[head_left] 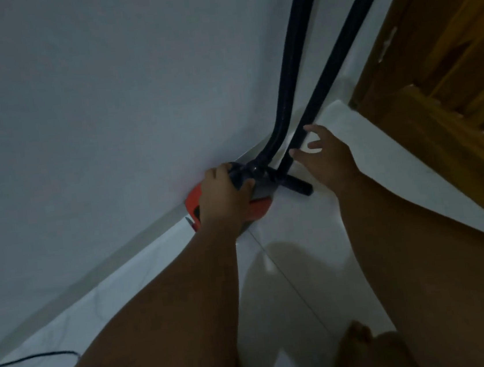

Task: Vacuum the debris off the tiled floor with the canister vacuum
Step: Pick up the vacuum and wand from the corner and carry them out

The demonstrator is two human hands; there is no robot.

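Your left hand is wrapped around the dark top handle of the red canister vacuum, which sits on the tiled floor against the white wall in the far corner. Your right hand is spread open, fingertips just beside the thin black tube leaning up the wall next to the thicker black hose. A wooden door stands to the right.
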